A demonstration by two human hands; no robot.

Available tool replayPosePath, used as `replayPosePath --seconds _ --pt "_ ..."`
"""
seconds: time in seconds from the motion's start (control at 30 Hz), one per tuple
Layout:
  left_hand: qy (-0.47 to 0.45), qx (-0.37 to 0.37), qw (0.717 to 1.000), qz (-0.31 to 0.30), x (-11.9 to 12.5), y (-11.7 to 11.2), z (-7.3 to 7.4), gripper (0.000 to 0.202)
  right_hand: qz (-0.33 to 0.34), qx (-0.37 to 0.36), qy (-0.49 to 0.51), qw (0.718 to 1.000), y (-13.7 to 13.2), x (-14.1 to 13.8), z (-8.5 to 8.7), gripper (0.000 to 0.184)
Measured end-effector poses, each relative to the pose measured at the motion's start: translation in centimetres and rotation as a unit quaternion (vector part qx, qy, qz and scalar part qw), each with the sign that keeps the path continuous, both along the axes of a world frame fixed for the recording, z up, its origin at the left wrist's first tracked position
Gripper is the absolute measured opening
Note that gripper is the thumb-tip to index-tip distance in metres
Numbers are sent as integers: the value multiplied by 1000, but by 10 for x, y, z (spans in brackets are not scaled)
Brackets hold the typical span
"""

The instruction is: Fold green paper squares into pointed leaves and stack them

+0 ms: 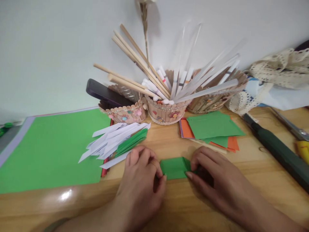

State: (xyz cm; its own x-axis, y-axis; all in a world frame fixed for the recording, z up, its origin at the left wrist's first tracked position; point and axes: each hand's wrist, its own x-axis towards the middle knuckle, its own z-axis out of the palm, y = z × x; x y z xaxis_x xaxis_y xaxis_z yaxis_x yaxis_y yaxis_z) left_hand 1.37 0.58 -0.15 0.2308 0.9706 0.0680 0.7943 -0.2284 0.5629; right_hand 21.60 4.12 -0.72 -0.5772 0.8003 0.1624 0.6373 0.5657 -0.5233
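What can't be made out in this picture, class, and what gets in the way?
All in the head view:
Folded green paper: ends partly covered by the left hand and right hand.
Wooden sticks: lower ends hidden by the middle basket and its contents.
Yellow handle: cut off by the right edge.
Clear sticks: some upper tips blurred.

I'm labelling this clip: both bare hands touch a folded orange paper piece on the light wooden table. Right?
Only the colour is wrong: the head view shows a folded green paper piece, touched by the bare left hand and bare right hand on the light wooden table.
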Motion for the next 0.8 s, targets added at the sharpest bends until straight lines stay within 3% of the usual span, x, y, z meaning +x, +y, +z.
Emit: replayPosePath --seconds 0.2,0.33,0.4,0.5,0.57,0.67,0.8 --pt "23 24 999 -15 -5 -2 -1 14 40 -4 19 999 4 5 -1 13" --pt "65 106 991 -54 -4 -3 -9 14 75 85 -16 993 2 7 1 24" --pt "90 146 984 -53 -3 -4 -14 5 118 141 -48 982 1 9 4 28" --pt "117 183 975 -45 -4 -7 -19 11 186 185 -90 961 1 13 9 32" --pt "142 207 965 -82 -6 -9 -21 8 212 190 -103 953 3 17 11 34" --pt "191 226 946 -129 -11 -14 -20 24 237 173 -123 948 7 23 11 35" --pt "234 252 924 -169 -15 -18 -9 24 249 148 -141 947 13 29 11 32"
